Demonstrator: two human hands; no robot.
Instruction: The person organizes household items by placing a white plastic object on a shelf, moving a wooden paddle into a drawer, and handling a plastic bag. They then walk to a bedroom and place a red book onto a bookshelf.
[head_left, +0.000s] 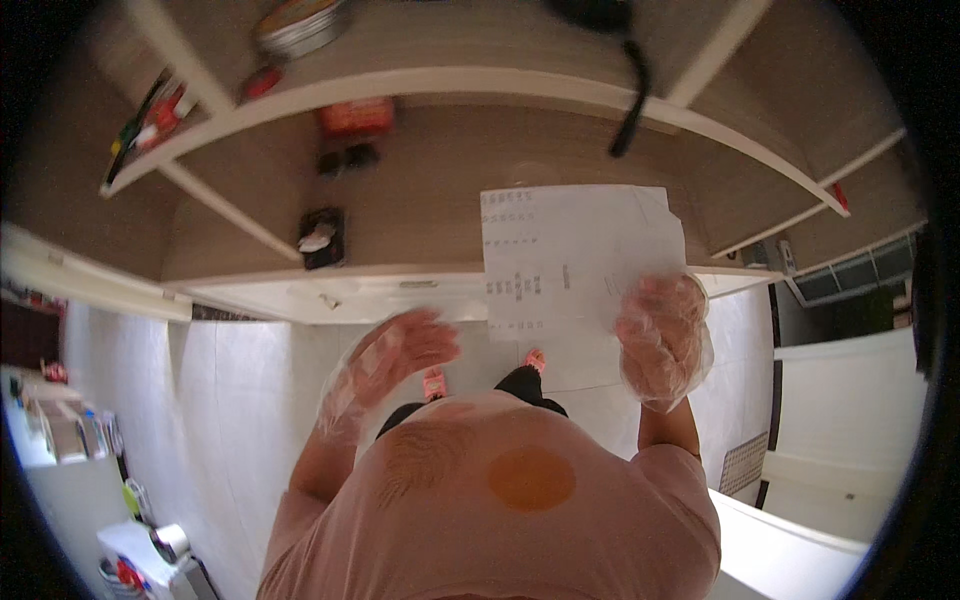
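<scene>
My right hand (664, 334), in a clear disposable plastic glove, grips a white sheet of paper (577, 247) by its lower right part. The sheet bears printed columns of writing along its left side. It hangs in front of the shelf unit, over its front edge and the floor. My left hand (409, 345) wears the same kind of glove and holds nothing. It hovers left of the sheet, apart from it, with its fingers stretched out and somewhat blurred.
A wooden shelf unit (450, 79) with compartments spans the front. On it are a round tin (300, 30), a red box (356, 116), a small black box (322, 236) and a black-handled pan (634, 97). A small white table (139, 540) stands behind on the left.
</scene>
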